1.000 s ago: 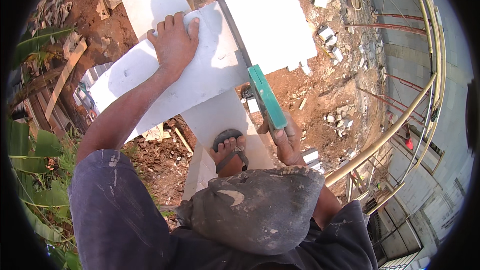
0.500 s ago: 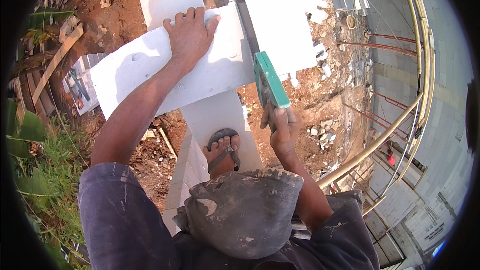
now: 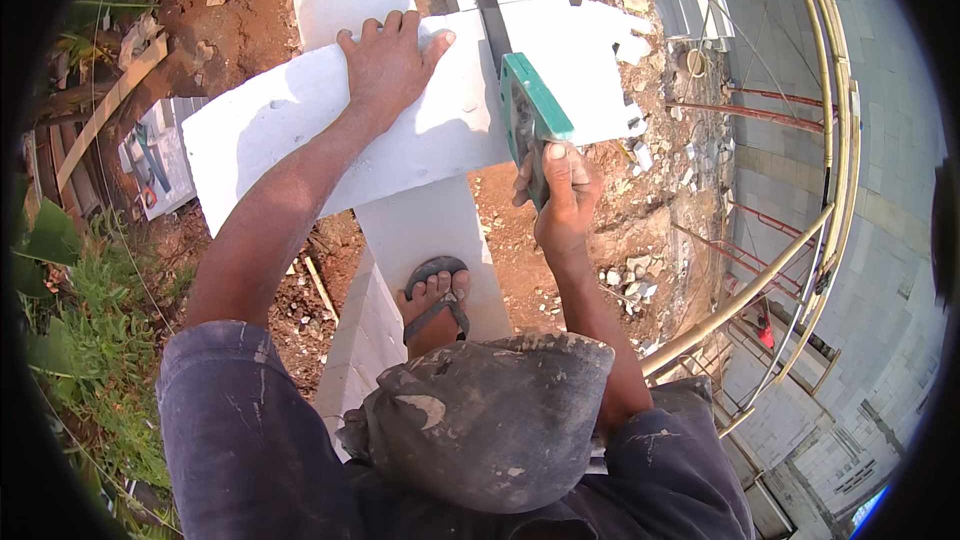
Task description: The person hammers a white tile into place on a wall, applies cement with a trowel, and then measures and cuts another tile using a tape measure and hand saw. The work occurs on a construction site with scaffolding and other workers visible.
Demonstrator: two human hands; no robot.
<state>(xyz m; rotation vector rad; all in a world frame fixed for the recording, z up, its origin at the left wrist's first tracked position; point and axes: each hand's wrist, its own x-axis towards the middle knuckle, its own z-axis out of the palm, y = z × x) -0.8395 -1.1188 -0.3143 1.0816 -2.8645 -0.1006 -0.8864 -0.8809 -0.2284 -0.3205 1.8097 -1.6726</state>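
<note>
A long white block (image 3: 270,130) lies crosswise in front of me, over a pale block wall. My left hand (image 3: 392,70) rests flat on its top with the fingers spread. In my right hand (image 3: 565,185) is the green handle of a handsaw (image 3: 535,105), its fingers wrapped round the grip. The dark saw blade (image 3: 485,5) points away from me and crosses the block just right of my left hand. Right of the blade lies more bright white block (image 3: 575,65); glare hides whether it is one piece with the rest.
My sandalled foot (image 3: 437,300) stands on the narrow block wall (image 3: 430,225). Red soil with rubble (image 3: 632,280) lies below on the right. Bamboo poles (image 3: 745,295) and a grey block wall (image 3: 880,190) rise farther right. Green plants (image 3: 120,370) grow at the left.
My right hand and the saw have moved away from me, the handle now closer to the block's near edge. My left hand stays on the block. The view has shifted slightly.
</note>
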